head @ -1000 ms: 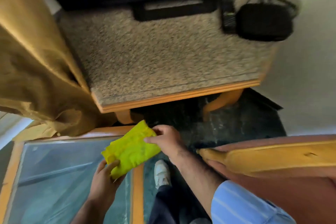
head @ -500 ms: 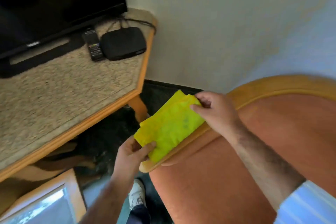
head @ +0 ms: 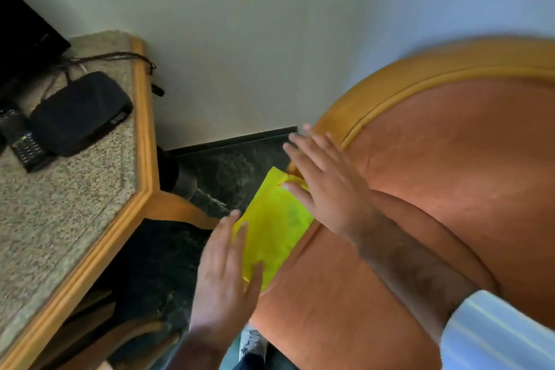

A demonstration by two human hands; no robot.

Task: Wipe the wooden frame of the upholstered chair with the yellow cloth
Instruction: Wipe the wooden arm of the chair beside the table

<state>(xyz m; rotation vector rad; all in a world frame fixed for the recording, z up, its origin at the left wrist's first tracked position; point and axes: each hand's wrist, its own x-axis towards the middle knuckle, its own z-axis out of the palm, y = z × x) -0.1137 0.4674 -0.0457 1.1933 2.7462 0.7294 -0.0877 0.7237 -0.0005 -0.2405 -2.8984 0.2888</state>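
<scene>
The upholstered chair (head: 450, 165) fills the right side, orange fabric edged by a curved wooden frame (head: 405, 81). The yellow cloth (head: 273, 231) lies draped over the front end of that frame. My right hand (head: 327, 186) rests flat on the cloth's upper right edge, fingers spread and pointing up-left. My left hand (head: 222, 273) lies palm down at the cloth's lower left edge, fingers stretched out, thumb on top of the cloth. The wood under the cloth is hidden.
A wood-rimmed table (head: 141, 129) with a speckled top stands at the left, carrying a black box (head: 81, 111), a remote (head: 25, 144) and a television (head: 21, 39). Dark floor (head: 228, 165) lies between table and chair. My shoe (head: 252, 345) shows below. A pale wall stands behind.
My view swung right from the table to the chair. The cloth, first held in the air by both hands, now lies on the frame and both hands have flattened out on it.
</scene>
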